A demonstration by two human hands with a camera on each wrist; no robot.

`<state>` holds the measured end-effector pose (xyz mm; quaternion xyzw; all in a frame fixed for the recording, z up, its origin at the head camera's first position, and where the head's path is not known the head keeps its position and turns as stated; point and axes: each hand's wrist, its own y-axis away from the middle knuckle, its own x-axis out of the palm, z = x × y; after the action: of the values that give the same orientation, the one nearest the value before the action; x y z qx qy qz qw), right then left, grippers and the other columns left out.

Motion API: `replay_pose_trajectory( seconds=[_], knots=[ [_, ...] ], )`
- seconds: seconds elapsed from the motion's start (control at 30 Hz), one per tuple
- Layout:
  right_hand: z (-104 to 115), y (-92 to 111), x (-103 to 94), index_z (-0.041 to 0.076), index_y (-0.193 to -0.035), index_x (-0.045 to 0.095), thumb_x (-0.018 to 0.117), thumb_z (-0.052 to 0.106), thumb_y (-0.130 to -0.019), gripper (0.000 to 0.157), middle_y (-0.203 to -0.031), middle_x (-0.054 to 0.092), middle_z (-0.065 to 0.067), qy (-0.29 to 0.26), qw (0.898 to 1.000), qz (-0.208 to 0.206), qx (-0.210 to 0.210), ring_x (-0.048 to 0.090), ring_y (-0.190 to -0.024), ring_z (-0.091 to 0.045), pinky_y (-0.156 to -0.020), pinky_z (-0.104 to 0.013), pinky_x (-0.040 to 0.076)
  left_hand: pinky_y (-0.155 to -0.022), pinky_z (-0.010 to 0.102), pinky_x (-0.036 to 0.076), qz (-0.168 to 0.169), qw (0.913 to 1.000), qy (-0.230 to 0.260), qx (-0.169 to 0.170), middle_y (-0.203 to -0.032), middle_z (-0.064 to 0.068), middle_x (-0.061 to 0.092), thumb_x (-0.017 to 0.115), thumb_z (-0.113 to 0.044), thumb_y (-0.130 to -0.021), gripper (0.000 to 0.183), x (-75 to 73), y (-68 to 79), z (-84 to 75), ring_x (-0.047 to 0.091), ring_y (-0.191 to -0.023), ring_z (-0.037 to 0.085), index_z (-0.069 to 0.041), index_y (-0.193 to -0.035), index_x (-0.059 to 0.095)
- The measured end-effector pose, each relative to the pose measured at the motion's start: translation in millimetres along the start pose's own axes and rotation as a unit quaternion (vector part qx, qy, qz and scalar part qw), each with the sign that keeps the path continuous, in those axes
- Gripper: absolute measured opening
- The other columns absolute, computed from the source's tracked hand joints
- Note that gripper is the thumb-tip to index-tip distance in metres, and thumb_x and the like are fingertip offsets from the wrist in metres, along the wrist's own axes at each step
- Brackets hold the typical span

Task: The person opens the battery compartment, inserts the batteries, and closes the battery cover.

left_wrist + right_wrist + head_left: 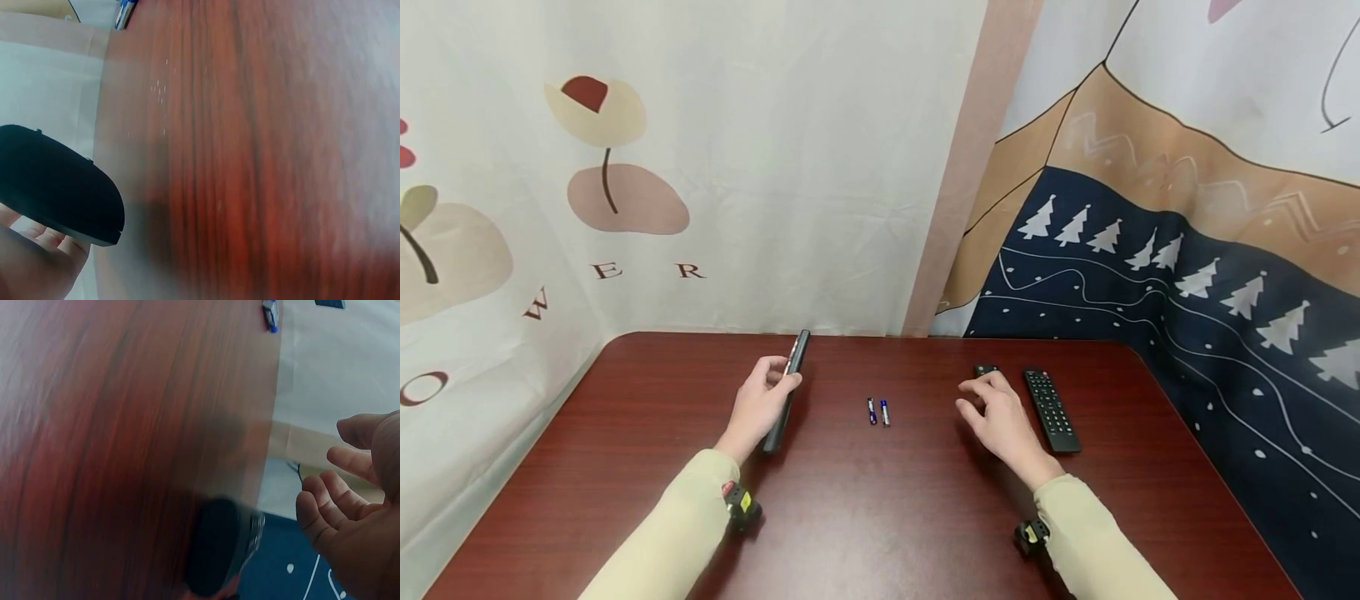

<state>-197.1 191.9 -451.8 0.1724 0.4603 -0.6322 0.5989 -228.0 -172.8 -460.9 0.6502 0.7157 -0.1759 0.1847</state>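
Note:
My left hand (pixel 763 400) holds a dark remote control (pixel 788 392) on its edge between thumb and fingers, its far end raised. The left wrist view shows the rounded dark end of this remote (pixel 56 181). Two small blue-and-white batteries (pixel 885 413) lie side by side mid-table, right of that hand. My right hand (pixel 1000 417), fingers loosely bent and holding nothing, is above the table. Beside it, on the right, a black remote (pixel 1052 412) lies with its buttons up. The end of another dark object (pixel 986 368) shows behind the right fingers; the rest is hidden.
The reddish-brown wooden table (pixel 880 517) runs back to a pale printed curtain (pixel 790 167). A navy and tan curtain (pixel 1097 275) hangs along the right side. Each wrist wears a small black camera (pixel 742 506) over a pale sleeve.

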Motion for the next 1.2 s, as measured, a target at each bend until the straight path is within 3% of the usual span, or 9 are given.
replay_pose_trajectory(
  seconds=[0.37, 0.57, 0.77, 1.2],
  knots=[
    [-22, 2, -18.5, 0.0, -0.114, 0.075, 0.075, 0.008, -0.092, 0.024, -0.107, 0.06, -0.015, 0.039, 0.999, -0.006, 0.02, 0.059, -0.083, -0.024, -0.071, -0.04, 0.05, -0.076, 0.034, 0.047, 0.005, 0.999, -0.043, 0.01, -0.114, 0.019, 0.062, 0.067, -0.032, -0.099, 0.051, -19.4, 0.6, 9.1, 0.06, -0.094, 0.03, -0.007, -0.14, 0.051],
    [-31, 5, -24.2, -0.001, -0.114, 0.074, 0.073, 0.007, -0.093, 0.023, -0.107, 0.059, -0.016, 0.046, 0.998, -0.005, 0.035, 0.058, -0.082, -0.025, -0.071, -0.041, 0.049, -0.077, 0.037, 0.049, 0.0, 0.9969, -0.076, 0.018, -0.119, 0.023, 0.064, 0.069, -0.032, -0.098, 0.052, -27.2, -0.9, 18.0, 0.062, -0.101, 0.033, -0.007, -0.14, 0.051],
    [-40, 7, -31.6, 0.0, -0.118, 0.072, 0.071, 0.01, -0.094, 0.026, -0.114, 0.058, -0.018, 0.063, 0.996, 0.014, 0.064, 0.063, -0.092, -0.03, -0.08, -0.047, 0.053, -0.079, 0.039, 0.049, 0.004, 0.9951, -0.098, 0.015, -0.122, 0.024, 0.063, 0.07, -0.034, -0.097, 0.056, -35.4, 0.6, 22.6, 0.062, -0.104, 0.034, -0.007, -0.142, 0.05],
    [-57, 11, -45.3, -0.005, -0.126, 0.066, 0.066, 0.014, -0.099, 0.033, -0.126, 0.053, -0.027, 0.095, 0.987, 0.038, 0.12, 0.052, -0.118, -0.044, -0.096, -0.06, 0.05, -0.082, 0.044, 0.047, -0.004, 0.9884, -0.152, 0.012, -0.124, 0.023, 0.058, 0.071, -0.038, -0.094, 0.061, -50.4, -0.2, 31.2, 0.058, -0.107, 0.035, -0.007, -0.142, 0.05]
  ],
)
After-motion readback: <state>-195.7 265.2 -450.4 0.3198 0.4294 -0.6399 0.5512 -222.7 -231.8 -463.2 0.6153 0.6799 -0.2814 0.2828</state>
